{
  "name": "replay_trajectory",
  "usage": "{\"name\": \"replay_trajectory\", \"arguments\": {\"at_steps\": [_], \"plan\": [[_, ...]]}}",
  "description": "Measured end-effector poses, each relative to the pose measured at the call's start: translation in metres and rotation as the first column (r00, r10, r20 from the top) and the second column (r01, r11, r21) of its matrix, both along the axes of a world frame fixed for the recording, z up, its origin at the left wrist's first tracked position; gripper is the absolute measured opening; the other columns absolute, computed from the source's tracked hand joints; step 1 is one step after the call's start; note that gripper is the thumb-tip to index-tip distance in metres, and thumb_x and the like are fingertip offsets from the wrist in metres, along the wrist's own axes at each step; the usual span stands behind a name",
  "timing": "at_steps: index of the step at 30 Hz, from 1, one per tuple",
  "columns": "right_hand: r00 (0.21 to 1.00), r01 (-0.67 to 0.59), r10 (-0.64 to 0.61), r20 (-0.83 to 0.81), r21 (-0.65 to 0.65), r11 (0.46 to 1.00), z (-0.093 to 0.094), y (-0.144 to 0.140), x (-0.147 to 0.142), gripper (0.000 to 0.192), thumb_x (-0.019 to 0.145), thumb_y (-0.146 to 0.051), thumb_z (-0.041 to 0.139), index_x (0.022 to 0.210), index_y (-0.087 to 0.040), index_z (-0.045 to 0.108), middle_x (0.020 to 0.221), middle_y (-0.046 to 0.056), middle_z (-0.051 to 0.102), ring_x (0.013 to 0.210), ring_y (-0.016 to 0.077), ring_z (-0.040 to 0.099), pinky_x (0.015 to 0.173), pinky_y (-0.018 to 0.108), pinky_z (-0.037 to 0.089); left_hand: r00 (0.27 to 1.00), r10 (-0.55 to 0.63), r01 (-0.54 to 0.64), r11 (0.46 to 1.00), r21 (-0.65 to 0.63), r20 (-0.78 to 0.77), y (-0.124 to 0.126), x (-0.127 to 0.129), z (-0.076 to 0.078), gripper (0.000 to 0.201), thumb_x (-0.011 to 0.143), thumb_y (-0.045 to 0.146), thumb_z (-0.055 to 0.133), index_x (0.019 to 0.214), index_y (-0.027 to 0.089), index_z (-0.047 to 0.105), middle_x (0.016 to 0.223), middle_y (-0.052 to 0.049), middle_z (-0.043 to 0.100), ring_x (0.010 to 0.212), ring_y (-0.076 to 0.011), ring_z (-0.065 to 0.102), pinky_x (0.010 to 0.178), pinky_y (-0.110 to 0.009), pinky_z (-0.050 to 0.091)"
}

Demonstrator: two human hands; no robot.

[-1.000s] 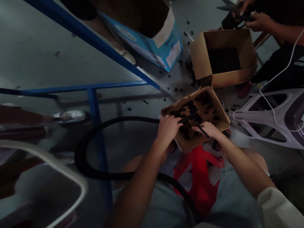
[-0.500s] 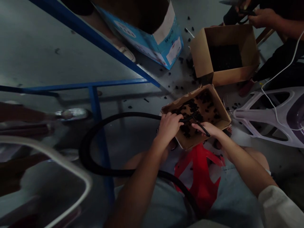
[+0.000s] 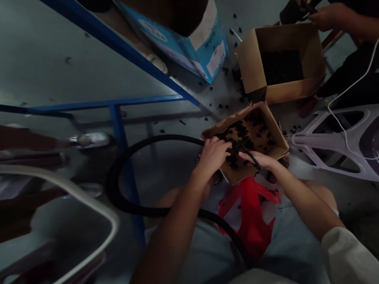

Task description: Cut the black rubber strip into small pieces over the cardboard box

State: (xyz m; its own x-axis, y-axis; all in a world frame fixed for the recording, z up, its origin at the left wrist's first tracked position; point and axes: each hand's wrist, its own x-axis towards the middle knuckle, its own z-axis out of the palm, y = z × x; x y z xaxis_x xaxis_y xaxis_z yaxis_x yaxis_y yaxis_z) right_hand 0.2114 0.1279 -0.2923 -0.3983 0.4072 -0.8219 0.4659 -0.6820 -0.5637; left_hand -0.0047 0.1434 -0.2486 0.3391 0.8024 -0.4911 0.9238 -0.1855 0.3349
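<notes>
Working: seated person, both hands over a shallow cardboard tray (image 3: 276,136) at centre frame, resting on a red plastic stool (image 3: 250,213).
Left hand: left hand (image 3: 211,156) curled shut around the end of a black hose (image 3: 118,197), fingers wrapped on it at the tray's near-left edge.
Right hand: right hand (image 3: 260,159) pinching a thin black strip (image 3: 251,157) between thumb and fingers, just beside the left.
Handling: hose looks rubbery and limp, sagging in a wide loop at lower left; judged best held near its end, as here. Small black pieces (image 3: 237,134) in the tray look light and loose, easily scattered.
Surface: grey concrete floor (image 3: 59,67), dim, with more black bits strewn past the tray.
Beyond: blue metal frame (image 3: 118,118) at left; deeper brown carton (image 3: 296,86) upper right; blue printed box (image 3: 204,51) top centre; white plastic stool (image 3: 334,142) lying at right.
Far corner: another person's hand (image 3: 328,15) gripping something dark; what it is cannot be told.
</notes>
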Motion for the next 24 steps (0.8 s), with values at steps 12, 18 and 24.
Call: {"name": "replay_trajectory", "arguments": {"at_steps": [12,18,24], "plan": [[0.995,0.030,-0.021,0.093,-0.105,0.994,0.012,-0.002,-0.010,0.057,0.080,-0.072,0.071,0.071,-0.016,0.062,0.052,-0.002,0.057,0.045,0.0115,0.056,0.039,0.020,0.042,0.997,0.064,-0.065,0.997,-0.039,-0.037,0.000,-0.003,0.000,0.018,0.094,0.024,0.064,0.109,0.024,0.073,0.109,-0.010,0.074,0.114,-0.0329,0.053,0.095,-0.043,0.038],[0.989,0.109,-0.103,0.108,-0.050,0.993,0.004,0.000,-0.006,0.057,0.078,-0.070,0.075,0.072,-0.015,0.063,0.058,0.001,0.061,0.043,0.0101,0.055,0.038,0.019,0.041,0.998,0.034,-0.034,0.999,0.002,-0.051,-0.002,-0.001,-0.003,0.020,0.092,0.027,0.067,0.112,0.023,0.072,0.110,-0.008,0.075,0.111,-0.0314,0.055,0.093,-0.041,0.040],[0.959,0.276,-0.278,0.047,0.044,0.960,-0.009,-0.006,-0.008,0.057,0.083,-0.071,0.067,0.078,-0.015,0.064,0.067,0.003,0.065,0.049,0.0129,0.061,0.043,0.022,0.045,0.999,0.041,-0.041,0.998,-0.051,-0.001,-0.003,0.006,0.002,0.024,0.094,0.033,0.067,0.116,0.023,0.073,0.112,-0.008,0.076,0.110,-0.0293,0.061,0.094,-0.040,0.043]]}}
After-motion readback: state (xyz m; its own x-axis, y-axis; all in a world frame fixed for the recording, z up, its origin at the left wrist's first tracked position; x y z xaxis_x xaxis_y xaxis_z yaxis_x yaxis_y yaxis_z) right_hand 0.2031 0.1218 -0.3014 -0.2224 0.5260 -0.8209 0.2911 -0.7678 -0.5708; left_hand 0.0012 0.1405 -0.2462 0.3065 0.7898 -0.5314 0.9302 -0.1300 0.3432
